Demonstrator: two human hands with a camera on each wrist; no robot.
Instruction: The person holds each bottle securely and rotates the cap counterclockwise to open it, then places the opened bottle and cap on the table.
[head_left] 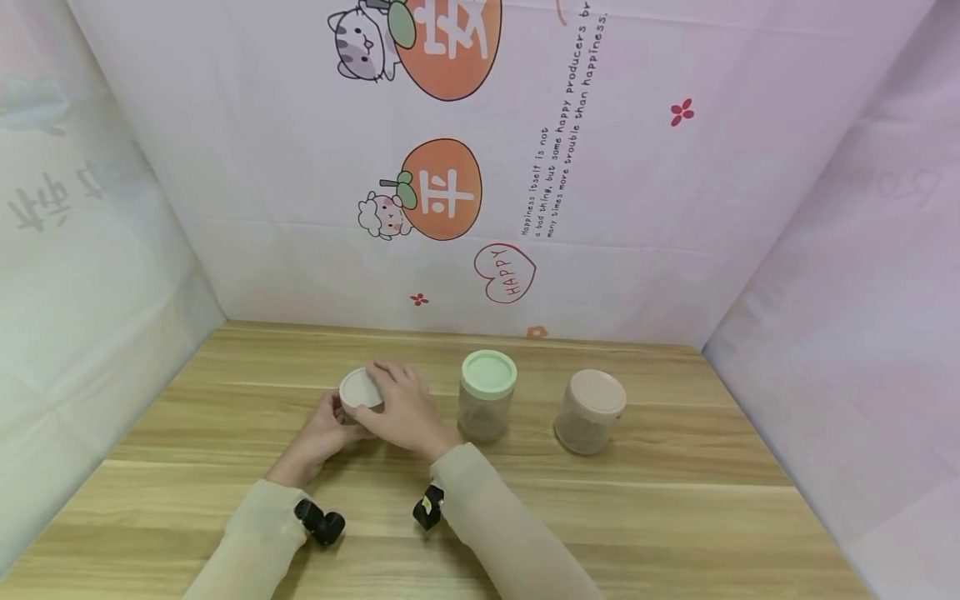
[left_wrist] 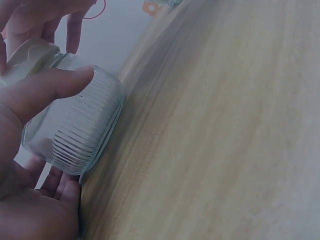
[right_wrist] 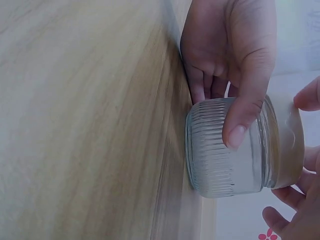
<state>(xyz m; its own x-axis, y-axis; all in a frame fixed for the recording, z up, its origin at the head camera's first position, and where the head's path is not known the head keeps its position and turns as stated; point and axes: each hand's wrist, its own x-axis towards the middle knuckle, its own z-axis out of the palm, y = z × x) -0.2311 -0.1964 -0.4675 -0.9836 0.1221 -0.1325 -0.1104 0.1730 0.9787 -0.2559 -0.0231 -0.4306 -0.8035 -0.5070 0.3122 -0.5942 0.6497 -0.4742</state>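
Observation:
A clear ribbed glass jar point(right_wrist: 215, 165) stands upright on the wooden table, with a whitish lid point(head_left: 360, 388) over its mouth. My left hand point(head_left: 321, 433) grips the jar's body low down, its thumb lying across the glass in both wrist views. From above, my right hand point(head_left: 408, 414) holds the lid by its rim, thumb on the near side and fingers on the far side. Inside the jar nothing shows through the glass.
Right of my hands stands a jar with a green lid point(head_left: 489, 375). Farther right is another jar with a pinkish-beige lid point(head_left: 597, 392). A printed white cloth point(head_left: 615, 183) rises behind the table point(head_left: 637, 525), and plain-looking cloth walls flank both sides.

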